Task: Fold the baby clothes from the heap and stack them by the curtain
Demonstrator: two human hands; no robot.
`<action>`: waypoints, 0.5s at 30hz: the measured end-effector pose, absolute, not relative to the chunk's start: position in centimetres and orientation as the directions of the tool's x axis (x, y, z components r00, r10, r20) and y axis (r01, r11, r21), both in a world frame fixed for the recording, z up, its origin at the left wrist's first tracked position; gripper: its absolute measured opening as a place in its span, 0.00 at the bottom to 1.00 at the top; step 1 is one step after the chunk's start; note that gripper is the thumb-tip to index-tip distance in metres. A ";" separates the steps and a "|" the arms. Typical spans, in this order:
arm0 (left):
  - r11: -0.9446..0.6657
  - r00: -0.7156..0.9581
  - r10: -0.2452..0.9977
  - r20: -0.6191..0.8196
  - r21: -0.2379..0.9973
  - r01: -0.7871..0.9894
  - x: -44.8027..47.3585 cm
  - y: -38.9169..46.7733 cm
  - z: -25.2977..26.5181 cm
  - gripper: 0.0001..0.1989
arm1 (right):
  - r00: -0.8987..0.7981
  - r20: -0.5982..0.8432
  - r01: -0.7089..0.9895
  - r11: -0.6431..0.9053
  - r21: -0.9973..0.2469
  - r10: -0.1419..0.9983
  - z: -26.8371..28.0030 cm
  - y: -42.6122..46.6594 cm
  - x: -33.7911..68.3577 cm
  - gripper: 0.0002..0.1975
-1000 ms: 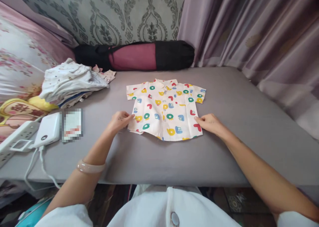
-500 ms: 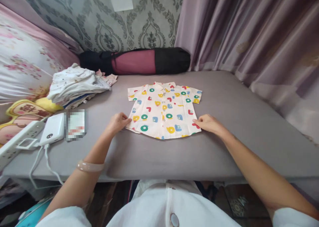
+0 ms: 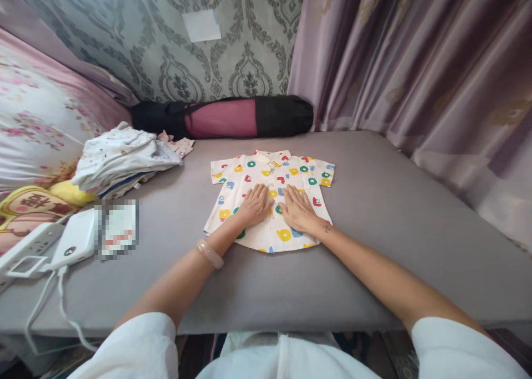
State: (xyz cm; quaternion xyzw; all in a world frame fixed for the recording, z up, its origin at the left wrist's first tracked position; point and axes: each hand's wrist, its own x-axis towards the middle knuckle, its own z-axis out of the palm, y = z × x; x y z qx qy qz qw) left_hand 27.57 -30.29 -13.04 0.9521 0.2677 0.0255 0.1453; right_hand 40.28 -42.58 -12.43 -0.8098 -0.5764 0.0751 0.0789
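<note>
A small short-sleeved shirt (image 3: pixel 268 235) lies spread front side up, its collar toward the wall. It is white with colourful printed shapes and has a buttoned front. My left hand (image 3: pixel 255 206) rests flat on the shirt just left of the button line, fingers stretched out. On the other side of the buttons, my right hand (image 3: pixel 298 208) lies flat on the cloth with its fingers extended. Neither hand grips anything. Parts of the print beneath my palms are hidden.
The shirt lies on a grey-covered table (image 3: pixel 374 246). At the left are folded clothes (image 3: pixel 124 157), a power bank (image 3: pixel 77 237) with cables, a power strip (image 3: pixel 29 251) and a blurred-out item (image 3: pixel 118 228). A black and pink long bag (image 3: pixel 224 117) lies along the wall; curtains (image 3: pixel 353 57) hang right.
Both hands have let go of the shirt's lower side edges and moved inward onto its middle, now lying flat. The shirt remains spread out. The camera view has tilted up slightly.
</note>
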 end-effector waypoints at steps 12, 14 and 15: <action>-0.733 0.754 0.656 -0.042 0.205 0.649 30.2 -19.1 -13.6 0.35 | 0.473 -0.052 0.859 -0.473 -0.193 0.880 -12.6 -35.6 46.5 0.34; -0.727 0.749 0.661 -0.042 0.210 0.654 30.8 -18.3 -13.5 0.34 | 0.486 -0.071 0.849 -0.490 -0.196 0.871 -12.5 -34.1 47.5 0.34; -0.728 0.750 0.661 -0.039 0.211 0.652 31.0 -17.9 -13.6 0.34 | 0.491 -0.084 0.844 -0.497 -0.200 0.867 -12.4 -33.5 47.9 0.34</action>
